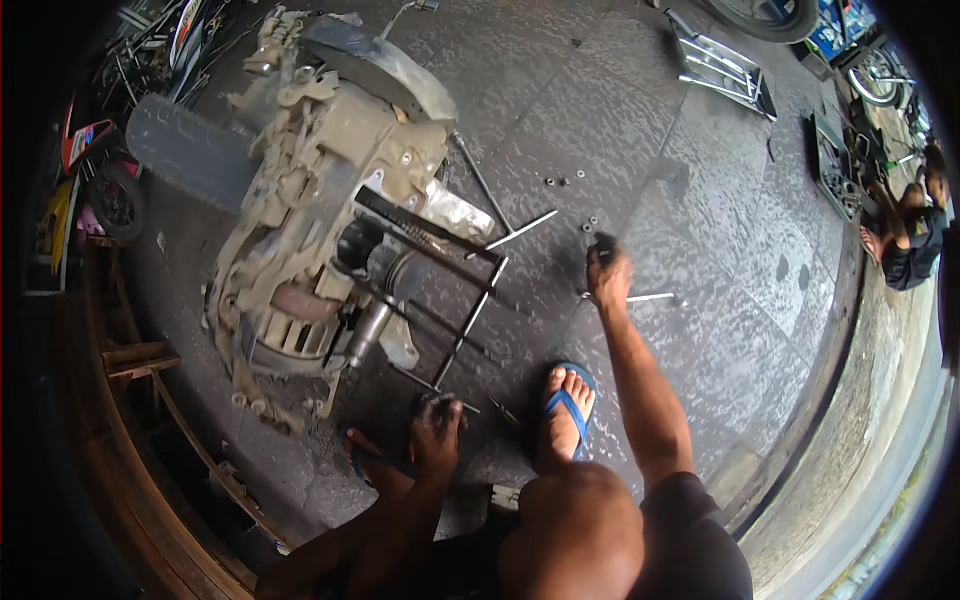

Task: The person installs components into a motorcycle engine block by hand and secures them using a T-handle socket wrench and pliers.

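Several loose nuts [587, 228] near the right hand [609, 275] are best kept together; whether either it or the left hand [436, 430] grips anything, I cannot tell.

The engine [300, 210] is metal under a matt, rough, dusty-looking crust. Its piston [404, 272] looks smooth, grey and metallic, and the pin [370, 335] below is glossier, like polished steel. The bar [650, 297] is bright, smooth metal; so is the rack [720, 70]. The floor [600, 110] is mottled, partly glossy. The sandal [573, 408] seems matt rubber or plastic, the shorts [695, 530] matt cloth, the bench [95, 390] brown wood with a slight sheen.
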`<action>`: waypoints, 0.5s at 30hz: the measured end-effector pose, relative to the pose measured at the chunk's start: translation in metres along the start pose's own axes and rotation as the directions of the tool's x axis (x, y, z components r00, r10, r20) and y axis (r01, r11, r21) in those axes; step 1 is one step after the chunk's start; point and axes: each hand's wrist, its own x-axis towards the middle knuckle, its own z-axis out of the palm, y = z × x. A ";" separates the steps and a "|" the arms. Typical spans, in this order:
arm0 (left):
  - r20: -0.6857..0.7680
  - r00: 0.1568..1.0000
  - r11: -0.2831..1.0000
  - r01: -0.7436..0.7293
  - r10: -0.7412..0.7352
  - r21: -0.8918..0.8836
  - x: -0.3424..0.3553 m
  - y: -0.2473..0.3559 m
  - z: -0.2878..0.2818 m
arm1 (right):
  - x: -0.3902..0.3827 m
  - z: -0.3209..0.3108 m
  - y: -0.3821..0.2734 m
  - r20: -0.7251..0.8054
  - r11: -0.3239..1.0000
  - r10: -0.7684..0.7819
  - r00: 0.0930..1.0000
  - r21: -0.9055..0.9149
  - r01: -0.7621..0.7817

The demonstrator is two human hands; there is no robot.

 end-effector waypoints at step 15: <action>0.005 0.997 0.968 0.079 -0.083 0.239 0.024 0.032 0.041 | 0.136 0.073 0.024 0.261 0.780 -0.454 0.852 -0.346 0.521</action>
